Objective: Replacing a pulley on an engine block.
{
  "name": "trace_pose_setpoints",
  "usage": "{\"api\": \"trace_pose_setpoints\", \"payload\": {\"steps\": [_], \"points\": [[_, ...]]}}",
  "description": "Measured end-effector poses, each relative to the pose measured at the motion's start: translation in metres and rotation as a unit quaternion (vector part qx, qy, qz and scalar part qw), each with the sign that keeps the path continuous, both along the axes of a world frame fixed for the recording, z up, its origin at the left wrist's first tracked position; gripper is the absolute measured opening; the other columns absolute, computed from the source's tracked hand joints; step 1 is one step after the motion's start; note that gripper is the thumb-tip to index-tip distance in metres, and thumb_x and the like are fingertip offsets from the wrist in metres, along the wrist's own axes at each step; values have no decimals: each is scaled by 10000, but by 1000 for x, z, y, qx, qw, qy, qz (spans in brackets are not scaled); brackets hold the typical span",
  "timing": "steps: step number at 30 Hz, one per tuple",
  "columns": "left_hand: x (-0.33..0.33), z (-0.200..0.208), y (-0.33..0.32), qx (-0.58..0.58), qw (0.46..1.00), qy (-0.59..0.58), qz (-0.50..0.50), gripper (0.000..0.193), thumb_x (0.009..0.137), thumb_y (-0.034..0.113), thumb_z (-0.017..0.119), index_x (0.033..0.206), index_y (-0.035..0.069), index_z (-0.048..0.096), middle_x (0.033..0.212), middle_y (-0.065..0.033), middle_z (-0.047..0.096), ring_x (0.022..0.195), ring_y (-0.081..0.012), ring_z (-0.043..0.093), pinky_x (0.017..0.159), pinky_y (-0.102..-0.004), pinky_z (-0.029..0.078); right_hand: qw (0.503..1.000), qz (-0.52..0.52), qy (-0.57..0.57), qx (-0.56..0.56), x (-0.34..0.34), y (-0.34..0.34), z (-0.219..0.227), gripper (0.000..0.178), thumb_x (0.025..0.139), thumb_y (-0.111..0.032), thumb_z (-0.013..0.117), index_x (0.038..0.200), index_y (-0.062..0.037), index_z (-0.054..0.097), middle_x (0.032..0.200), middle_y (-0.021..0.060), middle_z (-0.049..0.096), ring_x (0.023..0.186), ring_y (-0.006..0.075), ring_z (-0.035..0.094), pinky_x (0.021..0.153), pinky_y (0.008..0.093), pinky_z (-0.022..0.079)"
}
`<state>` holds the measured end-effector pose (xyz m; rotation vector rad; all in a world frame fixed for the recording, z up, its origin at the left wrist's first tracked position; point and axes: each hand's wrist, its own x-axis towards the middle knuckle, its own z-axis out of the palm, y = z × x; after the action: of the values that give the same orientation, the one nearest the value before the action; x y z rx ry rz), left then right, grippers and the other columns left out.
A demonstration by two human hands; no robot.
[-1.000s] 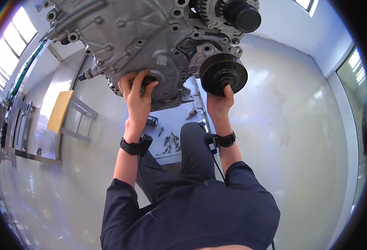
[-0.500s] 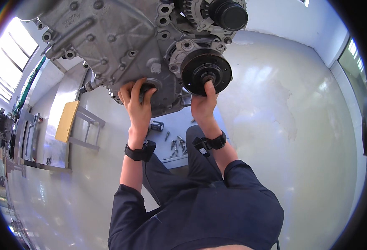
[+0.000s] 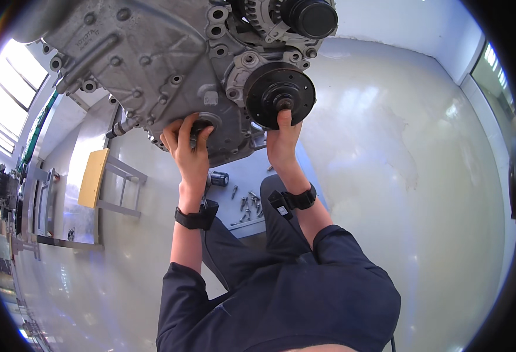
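Fingers of the right hand (image 3: 282, 144) pressed the black pulley (image 3: 280, 95) hub just above; left hand (image 3: 189, 154) cupped the engine cover (image 3: 152, 70) seal bore.

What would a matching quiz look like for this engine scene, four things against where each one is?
Things:
1. left hand
2. right hand
3. loose bolts
4. yellow panel

Places:
A. far left, on a metal frame
B. on the round black pulley
C. at the round opening low in the grey engine cover
D. on the sheet between the forearms

Pairs: 1-C, 2-B, 3-D, 4-A
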<state>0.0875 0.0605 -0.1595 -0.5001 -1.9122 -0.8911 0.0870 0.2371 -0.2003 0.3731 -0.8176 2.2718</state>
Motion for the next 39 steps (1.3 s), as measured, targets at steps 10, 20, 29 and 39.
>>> {"api": "trace_pose_setpoints", "payload": {"steps": [10,20,29,39], "points": [[5,-2,1,-4,1000,-27,4,385,751,145,831,1103,76,688,1039,-80,531,1015,-269,480,903,-386,391,994,-106,11,22,-5,-13,7,763,868,-398,758,1402,-41,347,1306,70,484,1202,173,470,1063,342,368],[4,0,-2,-15,1000,-2,9,366,769,159,817,1111,104,698,1026,-73,519,979,-273,442,880,-399,391,988,-128,10,-88,-17,-23,10,928,800,-455,816,1422,-15,287,1302,91,450,1211,176,443,1063,319,344],[2,0,-5,-23,1000,-14,4,369,763,155,821,1107,98,702,1006,-76,504,963,-267,440,877,-383,382,978,-192,-77,22,0,-22,16,840,855,-504,739,1371,4,314,1276,98,450,1163,178,454,1030,323,367],[3,2,-8,-44,998,-30,18,385,777,131,822,1127,75,673,1062,-94,508,1040,-271,488,916,-387,410,957,-208,-160,120,15,-13,23,591,938,-397,682,1257,18,407,1169,88,479,1033,156,492,899,316,438]]}}
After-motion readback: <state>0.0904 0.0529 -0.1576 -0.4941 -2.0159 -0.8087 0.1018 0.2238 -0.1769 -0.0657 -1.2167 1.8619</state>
